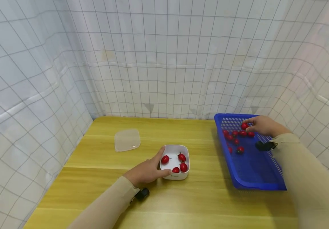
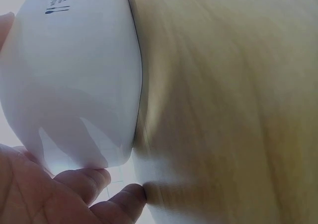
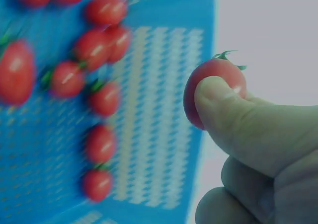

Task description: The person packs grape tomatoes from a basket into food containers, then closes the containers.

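My left hand [image 1: 145,171] holds a small white food container [image 1: 173,151] at its left side, the thumb on the front rim and the fingers along the left wall. Several red cherry tomatoes [image 1: 181,157] lie inside it. Small print and a cutlery mark show on the container's wall [image 2: 64,50] in the left wrist view. Over the far part of a blue plastic basket [image 1: 231,170], my right hand [image 1: 264,125] pinches one cherry tomato [image 3: 213,68] with a green stem between thumb and fingers. More cherry tomatoes [image 3: 101,143] lie in the basket below.
A translucent lid [image 1: 127,140] lies flat on the wooden table [image 1: 198,200], left of and behind the container. White grid-patterned curtains [image 1: 164,63] enclose the table at the back and sides. The basket stands at the table's right.
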Demonstrator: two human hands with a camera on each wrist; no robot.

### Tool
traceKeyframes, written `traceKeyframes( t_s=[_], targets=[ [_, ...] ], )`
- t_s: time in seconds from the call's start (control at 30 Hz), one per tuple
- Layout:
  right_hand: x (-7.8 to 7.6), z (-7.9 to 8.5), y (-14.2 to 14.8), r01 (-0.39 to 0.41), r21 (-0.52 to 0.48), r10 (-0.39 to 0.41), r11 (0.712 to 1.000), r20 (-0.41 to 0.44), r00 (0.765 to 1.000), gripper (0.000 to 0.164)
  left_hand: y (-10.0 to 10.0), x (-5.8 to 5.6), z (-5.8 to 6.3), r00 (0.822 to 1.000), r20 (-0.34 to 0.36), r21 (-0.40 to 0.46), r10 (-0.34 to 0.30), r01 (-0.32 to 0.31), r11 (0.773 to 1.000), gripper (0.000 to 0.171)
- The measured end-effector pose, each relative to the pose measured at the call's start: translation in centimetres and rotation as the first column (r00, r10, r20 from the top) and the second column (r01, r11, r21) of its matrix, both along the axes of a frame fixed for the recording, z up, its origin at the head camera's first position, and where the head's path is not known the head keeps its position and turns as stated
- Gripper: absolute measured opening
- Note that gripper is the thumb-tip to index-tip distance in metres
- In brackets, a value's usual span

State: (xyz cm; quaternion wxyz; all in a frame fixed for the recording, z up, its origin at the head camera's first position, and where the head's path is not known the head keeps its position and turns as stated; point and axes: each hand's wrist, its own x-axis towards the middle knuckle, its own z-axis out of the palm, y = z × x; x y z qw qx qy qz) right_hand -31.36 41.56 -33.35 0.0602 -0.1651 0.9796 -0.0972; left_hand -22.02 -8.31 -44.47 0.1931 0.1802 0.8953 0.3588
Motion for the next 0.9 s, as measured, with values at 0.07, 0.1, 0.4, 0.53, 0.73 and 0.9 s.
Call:
traceKeyframes(
  t_s=[0.07, 0.1, 0.4, 0.53, 0.73, 0.9],
  targets=[
    [0.1, 1.1, -1.4, -0.004, -0.019, 0.004, 1.0, -0.005, 1.0, 0.042, 0.0, 0.0, 0.1, 1.0, 0.0, 0.0, 0.001, -0.001, 1.0, 0.107],
    [0.2, 1.6, -2.3, -0.012, -0.024, 0.012, 1.0, -0.01, 1.0, 0.042, 0.0, -0.1, 0.1, 1.0, 0.0, -0.001, 0.002, -0.002, 1.0, 0.107],
    [1.6, 4.1, -11.8, -0.117, -0.022, 0.117, 0.993, 0.008, 0.993, 0.047, 0.0, -0.1, 0.2, 1.0, 0.007, 0.004, 0.002, -0.002, 1.0, 0.107],
    [2.4, 3.9, -15.7, -0.182, -0.029, 0.183, 0.983, 0.037, 0.982, 0.045, 0.0, -0.2, 0.1, 1.0, 0.012, 0.001, 0.006, -0.006, 1.0, 0.107],
    [3.1, 2.7, -20.0, -0.302, -0.062, 0.307, 0.951, 0.096, 0.947, 0.038, 0.0, -0.2, 0.0, 1.0, 0.01, -0.003, 0.001, -0.001, 1.0, 0.107],
    [3.7, 1.8, -22.2, -0.348, -0.047, 0.351, 0.936, 0.126, 0.928, 0.035, 0.0, -0.3, 0.1, 1.0, 0.023, 0.005, 0.004, -0.005, 1.0, 0.107]
  ],
)
